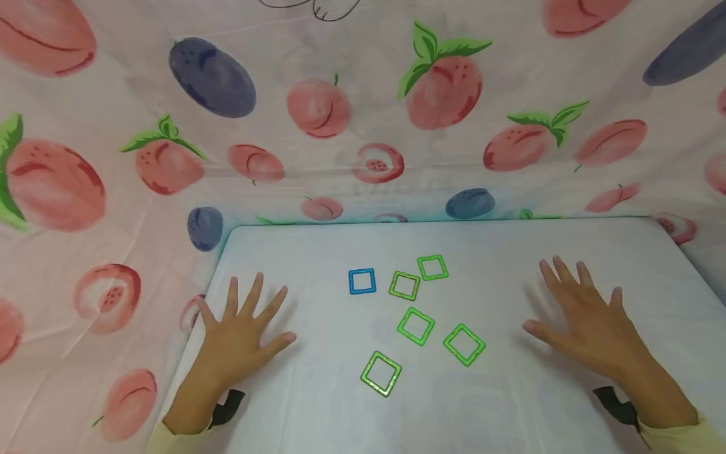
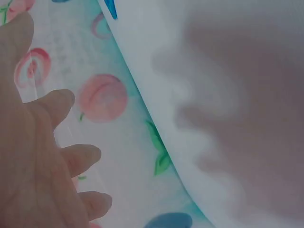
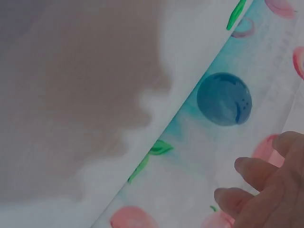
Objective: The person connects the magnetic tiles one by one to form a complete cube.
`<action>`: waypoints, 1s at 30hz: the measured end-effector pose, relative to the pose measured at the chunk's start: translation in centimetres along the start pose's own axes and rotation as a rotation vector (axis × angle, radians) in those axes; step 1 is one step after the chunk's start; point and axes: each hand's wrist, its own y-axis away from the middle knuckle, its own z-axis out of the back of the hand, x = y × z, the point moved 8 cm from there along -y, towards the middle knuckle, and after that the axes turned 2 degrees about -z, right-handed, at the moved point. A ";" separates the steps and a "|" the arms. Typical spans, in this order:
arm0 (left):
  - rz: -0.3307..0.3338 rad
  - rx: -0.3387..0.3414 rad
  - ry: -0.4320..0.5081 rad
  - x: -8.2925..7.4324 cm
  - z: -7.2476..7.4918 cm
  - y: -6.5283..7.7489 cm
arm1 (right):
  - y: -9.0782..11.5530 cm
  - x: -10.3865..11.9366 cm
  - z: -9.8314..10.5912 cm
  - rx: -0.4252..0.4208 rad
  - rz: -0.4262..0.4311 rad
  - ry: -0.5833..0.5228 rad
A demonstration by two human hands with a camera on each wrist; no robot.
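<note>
My left hand [image 1: 235, 343] hovers over the left side of the white table with its fingers spread, holding nothing. On the right side my right hand [image 1: 590, 325] is likewise spread and holds nothing. Between them lie several flat square frames. One blue square frame [image 1: 362, 281] is nearest my left hand at the back. Green ones lie to its right: a green square frame [image 1: 404, 286], another green frame [image 1: 433, 268], a tilted green frame [image 1: 416, 326] and a right-hand green frame [image 1: 464, 345]. The nearest green frame [image 1: 381, 374] sits toward the front.
The white tabletop [image 1: 317, 416] ends at a straight back edge. A fruit-patterned cloth [image 1: 272, 50] hangs behind it and along the left side. Dark bands [image 1: 228, 408] show at both wrists.
</note>
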 end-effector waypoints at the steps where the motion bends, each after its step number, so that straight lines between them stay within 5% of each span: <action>1: -0.008 -0.004 0.000 -0.6 0.0 0.0 | 0.0 0.4 -0.1 0.007 0.008 -0.009; 9: -0.095 -0.062 0.091 -6.3 0.3 0.6 | -0.8 5.4 -0.8 -0.029 0.136 -0.100; 16: -0.074 0.009 0.283 -10.6 -1.1 0.5 | -2.6 10.2 -1.8 -0.064 0.278 -0.302; 23: -0.095 0.147 0.469 -13.5 -3.2 0.4 | -5.7 13.7 -4.1 0.139 0.310 -0.497; 30: -0.160 0.198 0.403 -15.5 -4.1 0.8 | -8.1 14.6 -5.9 0.297 0.218 -0.526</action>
